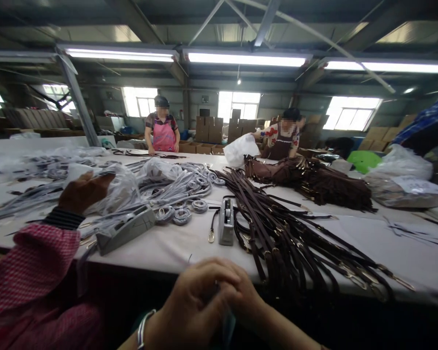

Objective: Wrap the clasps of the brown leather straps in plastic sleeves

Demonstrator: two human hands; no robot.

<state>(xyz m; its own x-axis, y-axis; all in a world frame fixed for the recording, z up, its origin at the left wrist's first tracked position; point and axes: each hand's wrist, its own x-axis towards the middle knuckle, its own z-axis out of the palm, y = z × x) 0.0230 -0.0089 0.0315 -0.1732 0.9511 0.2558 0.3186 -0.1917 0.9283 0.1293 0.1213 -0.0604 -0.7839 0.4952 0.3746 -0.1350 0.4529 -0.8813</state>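
In the head view my left hand [191, 296], with a silver bracelet [141, 330] at its wrist, is closed in front of the table's near edge. My right hand [246, 294] meets it, and the fingers of both fold together. A small pale, blurred thing shows below the thumbs; whether either hand grips it I cannot tell. Just beyond stand a grey tape dispenser [226, 228] and a spread of dark brown straps [273, 228] with gold-coloured clasps. To the left are a larger tape dispenser [126, 228] and grey straps [178, 189], some coiled.
At the left, a co-worker's hand [85, 192] in a red checked sleeve [45, 253] reaches over clear plastic bags [120, 192]. Two people work across the white table [190, 243]. Brown pieces [314, 182] are heaped at the right, near a filled plastic bag [405, 184].
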